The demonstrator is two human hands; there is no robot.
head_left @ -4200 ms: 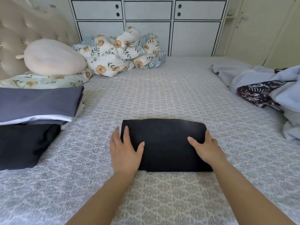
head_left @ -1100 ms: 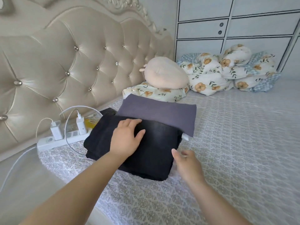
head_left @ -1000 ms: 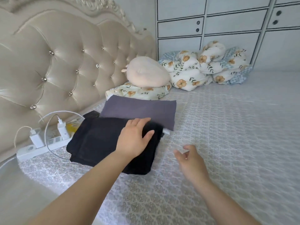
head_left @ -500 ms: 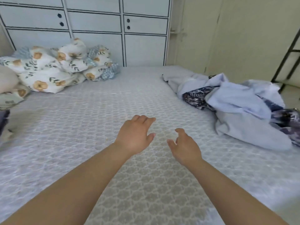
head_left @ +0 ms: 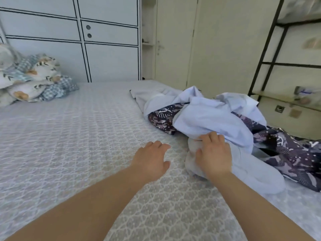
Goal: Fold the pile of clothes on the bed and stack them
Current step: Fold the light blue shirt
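Lying in a heap at the right of the bed (head_left: 73, 136), the pile of clothes (head_left: 208, 117) meets the right hand (head_left: 214, 155), whose curled fingers rest on its near pale fabric. Left hand (head_left: 152, 160) hovers beside it, fingers loosely spread.

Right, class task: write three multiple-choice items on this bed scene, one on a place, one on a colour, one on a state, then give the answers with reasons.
1. Where does the unfolded clothes pile lie on the bed?
A. right side
B. left side
C. on the floral bedding

2. What colour is the garment under the right hand?
A. red
B. pale blue
C. black

3. What is the left hand doing?
A. gripping cloth
B. holding nothing
C. pressing the pile

Answers: A, the pile sits right of both hands; B, the hand touches pale blue fabric; B, its fingers are relaxed over the bare bedspread.
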